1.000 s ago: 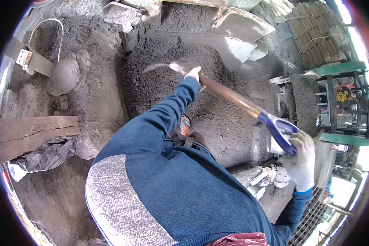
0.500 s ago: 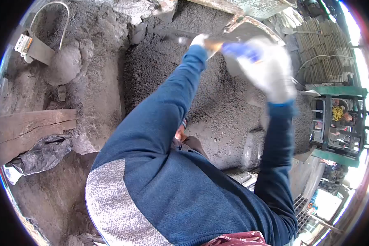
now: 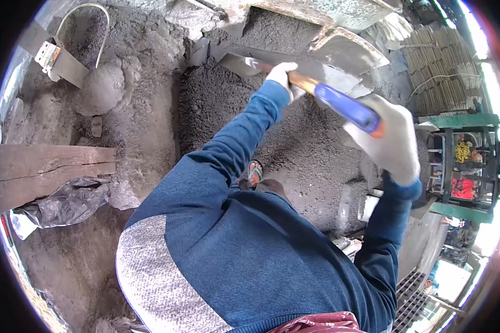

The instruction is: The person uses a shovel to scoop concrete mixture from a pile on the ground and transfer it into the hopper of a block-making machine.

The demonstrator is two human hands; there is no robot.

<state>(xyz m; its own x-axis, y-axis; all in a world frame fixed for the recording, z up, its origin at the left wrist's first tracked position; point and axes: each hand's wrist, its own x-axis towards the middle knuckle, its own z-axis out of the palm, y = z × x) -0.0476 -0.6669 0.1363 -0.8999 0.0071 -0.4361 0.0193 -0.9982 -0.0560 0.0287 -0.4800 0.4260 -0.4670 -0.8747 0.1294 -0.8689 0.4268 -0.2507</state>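
Observation:
My left hand (image 3: 284, 76), in a white glove, is closed round the wooden shaft of a shovel (image 3: 339, 102). The shovel's metal blade (image 3: 240, 64) lies at the upper left, over dark, wet-looking gravelly mix (image 3: 205, 100). Its blue grip with an orange end slants down to the right. There my right hand (image 3: 393, 136), also gloved in white and slightly blurred, is closed at the end of the grip. Both my arms reach forward in blue sleeves. Below the shaft, a sandalled foot (image 3: 254, 173) stands on the grey ground.
A worn metal trough (image 3: 344, 41) with rusty edges stands at the top. Stacked flat sheets or sacks (image 3: 441, 66) are at the upper right, above a green frame (image 3: 464, 211). On the left are a wooden beam (image 3: 53, 169), black plastic (image 3: 66, 202) and a grey box with switches (image 3: 61, 61).
Both my hands have moved down and to the right with the shovel. Its blade and blue grip now show more clearly. A red patch has appeared behind the green frame.

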